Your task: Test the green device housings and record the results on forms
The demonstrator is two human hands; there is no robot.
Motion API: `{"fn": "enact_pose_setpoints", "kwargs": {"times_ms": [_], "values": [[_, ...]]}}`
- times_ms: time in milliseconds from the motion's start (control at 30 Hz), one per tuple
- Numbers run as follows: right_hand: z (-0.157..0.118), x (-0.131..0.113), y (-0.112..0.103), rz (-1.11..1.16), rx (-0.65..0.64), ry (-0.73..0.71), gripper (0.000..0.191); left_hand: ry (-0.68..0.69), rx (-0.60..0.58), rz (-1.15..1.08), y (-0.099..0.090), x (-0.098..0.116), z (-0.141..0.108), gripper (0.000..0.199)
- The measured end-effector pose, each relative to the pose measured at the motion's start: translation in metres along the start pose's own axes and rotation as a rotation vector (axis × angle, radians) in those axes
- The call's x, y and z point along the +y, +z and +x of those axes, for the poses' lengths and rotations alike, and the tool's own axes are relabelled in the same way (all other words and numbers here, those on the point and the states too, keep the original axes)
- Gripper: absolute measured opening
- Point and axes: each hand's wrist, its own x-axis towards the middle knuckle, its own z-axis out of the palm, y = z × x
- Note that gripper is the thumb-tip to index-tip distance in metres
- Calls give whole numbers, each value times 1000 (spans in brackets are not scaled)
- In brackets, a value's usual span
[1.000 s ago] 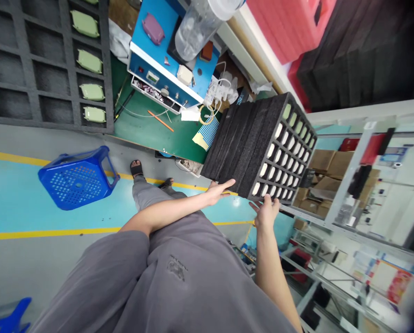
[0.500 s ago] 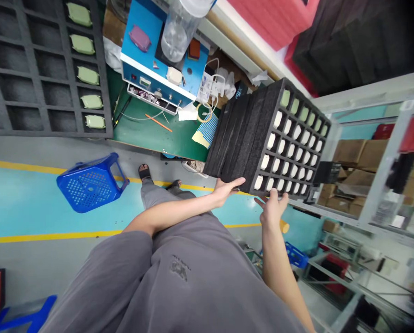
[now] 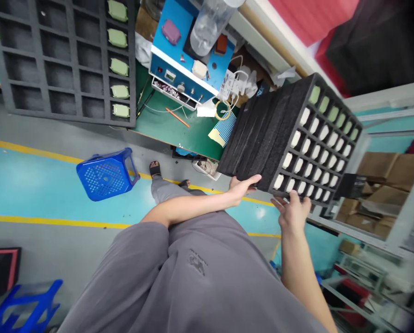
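Observation:
A stack of black foam trays (image 3: 258,134) stands at the right end of the green bench. Its top tray (image 3: 312,150) has several rows of white pieces (image 3: 306,145) and one row of light green pieces (image 3: 333,113). My left hand (image 3: 241,188) rests against the stack's near lower edge, fingers pointing right, thumb side up. My right hand (image 3: 293,209) holds the near edge of the top tray, its fingertips over the rim beside the white pieces and other fingers below it. The undersides of both grips are hidden.
Another black foam tray (image 3: 71,74) with green pieces in one column lies at left. A blue machine (image 3: 189,55) with a clear cylinder stands on the green bench (image 3: 179,138). A blue stool (image 3: 106,176) is on the floor; shelving with cartons (image 3: 380,171) stands at right.
The whole scene has shifted to the right in view as the head turned. Both hands keep their places on the tray stack.

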Motion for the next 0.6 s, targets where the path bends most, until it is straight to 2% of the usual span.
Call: {"fn": "enact_pose_setpoints", "kwargs": {"times_ms": [100, 167, 233, 333, 400, 500, 600], "values": [[0, 0, -6, -8, -12, 1, 57, -8, 0, 50, 3, 5, -4, 53], [8, 3, -20, -55, 13, 21, 56, -19, 12, 96, 4, 8, -5, 53], [23, 6, -40, -121, 112, 41, 47, -23, 28, 150, 3, 11, -5, 50], [56, 10, -71, -174, 340, 27, 31, -16, 19, 220, -5, 14, -2, 50], [78, 14, -82, -176, 427, 10, 28, -8, 10, 273, -16, 16, -3, 54], [100, 25, -77, -152, 381, -14, 29, -6, 52, 315, -38, 22, -11, 50], [101, 41, -60, -154, 244, -70, 40, 17, 167, 347, -58, 32, -26, 27]]}}
